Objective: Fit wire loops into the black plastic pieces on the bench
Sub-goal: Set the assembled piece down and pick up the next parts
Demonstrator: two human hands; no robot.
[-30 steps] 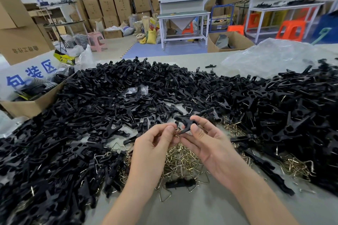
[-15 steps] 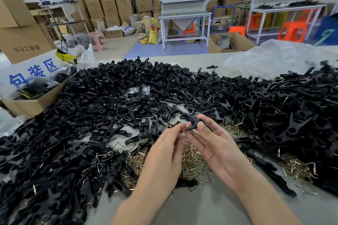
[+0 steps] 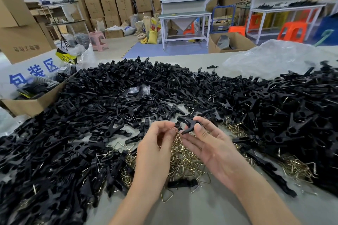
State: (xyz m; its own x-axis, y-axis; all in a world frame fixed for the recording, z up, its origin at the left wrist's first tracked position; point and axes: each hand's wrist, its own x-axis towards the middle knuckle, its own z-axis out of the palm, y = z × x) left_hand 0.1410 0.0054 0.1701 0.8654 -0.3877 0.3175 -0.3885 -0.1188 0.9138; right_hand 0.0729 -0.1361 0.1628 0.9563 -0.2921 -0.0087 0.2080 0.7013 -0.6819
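Hundreds of black pieces lie heaped on the bench; those at right show wire glints and are probably fitted. The right hand pinches one piece, and the left hand pinches a wire loop against it. Spare loops lie beneath. A cardboard box crowds the left edge.

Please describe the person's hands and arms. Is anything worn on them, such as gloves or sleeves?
Nothing worn shows. The left hand and the right hand have no gloves and no rings. The left forearm and the right forearm are uncovered to the picture's edge: no sleeve, watch or bracelet is visible. The nails look short.
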